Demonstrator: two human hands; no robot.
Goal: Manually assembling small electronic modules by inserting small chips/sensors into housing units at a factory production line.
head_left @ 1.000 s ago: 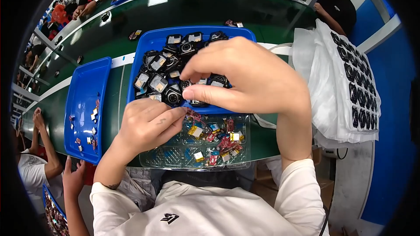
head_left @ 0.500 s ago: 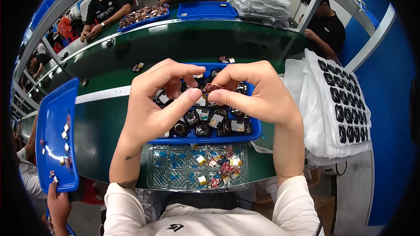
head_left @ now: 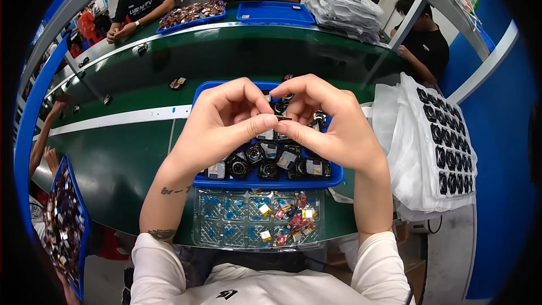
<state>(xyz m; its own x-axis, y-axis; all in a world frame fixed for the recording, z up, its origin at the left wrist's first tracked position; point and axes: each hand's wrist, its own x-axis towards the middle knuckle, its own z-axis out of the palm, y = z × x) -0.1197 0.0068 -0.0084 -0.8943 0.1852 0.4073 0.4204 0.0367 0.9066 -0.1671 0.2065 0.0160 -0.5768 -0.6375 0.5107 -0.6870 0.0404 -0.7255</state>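
Note:
My left hand (head_left: 223,124) and my right hand (head_left: 333,121) meet above a blue tray (head_left: 265,184). Between their fingertips is a small, thin, dark reddish circuit board (head_left: 284,117), seen nearly edge-on. My right thumb and curled fingers pinch it, while the left thumb and fingertips close at its left end. In the tray below lie several black watch-like housings (head_left: 269,170), some with grey panels, partly hidden by my hands. Nearer me sits a clear compartmented plastic tray (head_left: 201,227) holding red circuit boards (head_left: 299,221), silver-and-yellow battery cells (head_left: 265,209) and blue bits.
White padded sheets with rows of black housings (head_left: 449,141) are stacked at right. At left, a person's hands are by a tilted blue tray full of boards (head_left: 65,231). Across the green belt (head_left: 237,59), people sit near another board-filled tray (head_left: 192,13) and a blue tray (head_left: 275,13).
My left fingertips have come in to the circuit board, which has turned edge-on. At left, the sparsely filled blue tray has swung up to the rim, and a board-filled one has appeared.

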